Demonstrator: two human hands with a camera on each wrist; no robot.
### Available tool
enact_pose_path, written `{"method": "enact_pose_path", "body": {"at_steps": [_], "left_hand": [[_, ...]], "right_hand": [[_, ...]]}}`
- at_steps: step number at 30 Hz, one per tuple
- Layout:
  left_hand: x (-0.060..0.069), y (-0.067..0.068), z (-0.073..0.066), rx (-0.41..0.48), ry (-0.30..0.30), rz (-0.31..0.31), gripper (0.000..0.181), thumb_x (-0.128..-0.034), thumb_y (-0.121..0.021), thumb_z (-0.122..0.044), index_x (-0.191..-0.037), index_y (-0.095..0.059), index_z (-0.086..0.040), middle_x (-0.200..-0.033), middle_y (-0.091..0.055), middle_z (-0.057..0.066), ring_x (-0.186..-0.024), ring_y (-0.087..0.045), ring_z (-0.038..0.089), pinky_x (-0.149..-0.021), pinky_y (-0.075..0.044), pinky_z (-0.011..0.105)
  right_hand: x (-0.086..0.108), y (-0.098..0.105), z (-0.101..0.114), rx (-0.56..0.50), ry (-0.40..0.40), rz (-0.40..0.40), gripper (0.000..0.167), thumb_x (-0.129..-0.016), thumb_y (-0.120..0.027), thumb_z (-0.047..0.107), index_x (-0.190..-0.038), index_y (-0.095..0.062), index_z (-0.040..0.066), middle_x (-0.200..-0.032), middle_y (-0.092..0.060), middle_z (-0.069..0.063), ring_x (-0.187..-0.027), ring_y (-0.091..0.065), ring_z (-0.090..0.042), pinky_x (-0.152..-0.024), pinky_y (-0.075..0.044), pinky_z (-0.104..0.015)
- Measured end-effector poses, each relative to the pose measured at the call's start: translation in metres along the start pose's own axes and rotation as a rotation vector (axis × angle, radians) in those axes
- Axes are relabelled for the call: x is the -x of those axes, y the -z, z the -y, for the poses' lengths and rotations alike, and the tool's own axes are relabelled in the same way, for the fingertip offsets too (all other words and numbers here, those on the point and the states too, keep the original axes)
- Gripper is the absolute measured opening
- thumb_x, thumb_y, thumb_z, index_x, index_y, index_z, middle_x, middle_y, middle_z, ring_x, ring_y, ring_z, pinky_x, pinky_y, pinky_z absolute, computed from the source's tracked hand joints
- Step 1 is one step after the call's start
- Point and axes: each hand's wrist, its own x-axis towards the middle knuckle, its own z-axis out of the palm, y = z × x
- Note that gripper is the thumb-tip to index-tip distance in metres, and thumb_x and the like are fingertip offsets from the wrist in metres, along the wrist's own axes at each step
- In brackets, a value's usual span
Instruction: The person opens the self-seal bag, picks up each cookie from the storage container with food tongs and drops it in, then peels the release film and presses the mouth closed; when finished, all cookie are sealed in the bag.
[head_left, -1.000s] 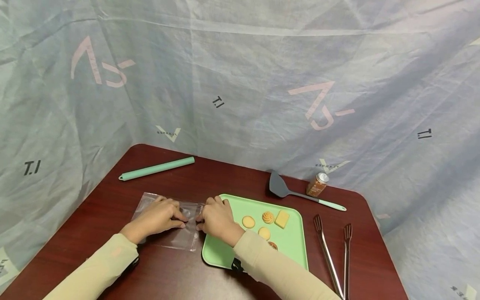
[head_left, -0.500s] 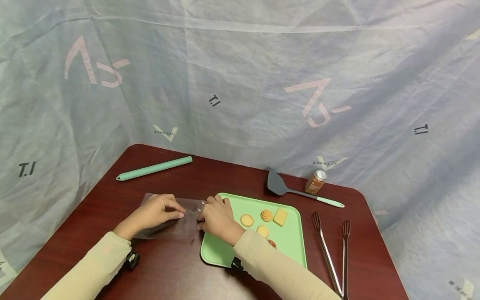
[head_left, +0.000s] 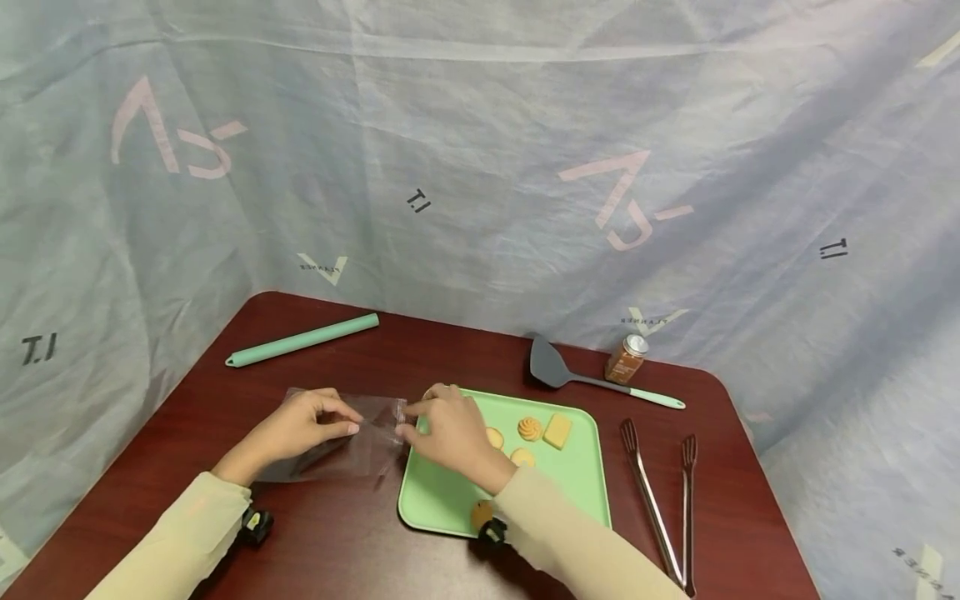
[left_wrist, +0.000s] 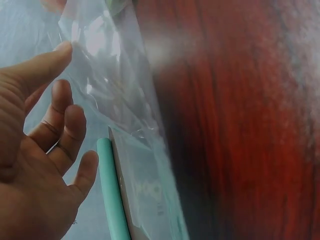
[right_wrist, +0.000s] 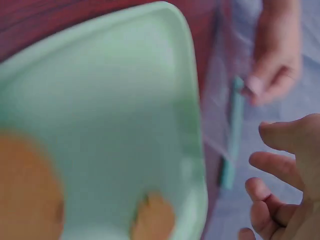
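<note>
My left hand (head_left: pixel 311 425) pinches the upper layer of a clear plastic bag (head_left: pixel 352 467) between thumb and forefinger. In the left wrist view the raised film of the bag (left_wrist: pixel 112 75) runs from the fingertips, with the other fingers loosely bent. My right hand (head_left: pixel 453 433) hovers over the left side of a light green tray (head_left: pixel 438 500), close to the bag's edge. Its thumb and fingers stand apart in the right wrist view, with nothing between them. On the tray lie several cookies, among them a swirl cookie (head_left: pixel 529 428) and a rectangular cookie (head_left: pixel 557 431).
A green rolling pin (head_left: pixel 303 340) lies at the back left of the table. A grey spatula (head_left: pixel 550 364) and a jar with a silver lid (head_left: pixel 626 360) are at the back right. Metal tongs (head_left: pixel 652 504) lie right of the tray. Printed cloth (head_left: pixel 480 167) hangs behind.
My left hand has lifted the bag's upper layer and drawn slightly left. My right hand has let go of the bag's edge, its fingers spreading. The head view has shifted a little.
</note>
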Motion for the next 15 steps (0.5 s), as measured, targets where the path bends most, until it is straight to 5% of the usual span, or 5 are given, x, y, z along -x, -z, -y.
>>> {"method": "enact_pose_path", "body": {"at_steps": [3, 7, 15], "left_hand": [[0.0, 0.0, -0.001, -0.021, 0.001, 0.002, 0.015, -0.091, -0.079, -0.017, -0.106, -0.081, -0.014, -0.086, -0.062, -0.009, -0.068, -0.052, 0.011, -0.059, -0.046, 0.027], [0.002, -0.002, -0.003, -0.025, 0.016, 0.005, 0.016, -0.0917, -0.079, -0.02, -0.107, -0.08, -0.015, -0.086, -0.061, -0.01, -0.067, -0.051, 0.012, -0.059, -0.046, 0.027], [0.01, -0.005, -0.006, -0.022, 0.017, -0.041, 0.015, -0.0925, -0.078, -0.023, -0.106, -0.081, -0.017, -0.085, -0.062, -0.011, -0.066, -0.052, 0.014, -0.058, -0.045, 0.027]], "right_hand": [[0.02, 0.022, -0.029, -0.156, -0.055, -0.073, 0.031, -0.094, -0.074, 0.039, -0.118, -0.078, 0.02, -0.106, -0.068, 0.001, -0.087, -0.06, -0.016, -0.068, -0.049, -0.032], [0.066, 0.055, -0.084, -0.336, -0.226, -0.161, 0.022, -0.095, -0.075, 0.03, -0.11, -0.079, 0.015, -0.095, -0.072, 0.003, -0.067, -0.06, -0.011, -0.058, -0.049, -0.031], [0.203, 0.095, -0.176, -0.16, -0.585, -0.311, 0.03, -0.097, -0.071, 0.041, -0.109, -0.078, 0.015, -0.1, -0.07, -0.003, -0.087, -0.066, -0.022, -0.077, -0.049, -0.045]]}}
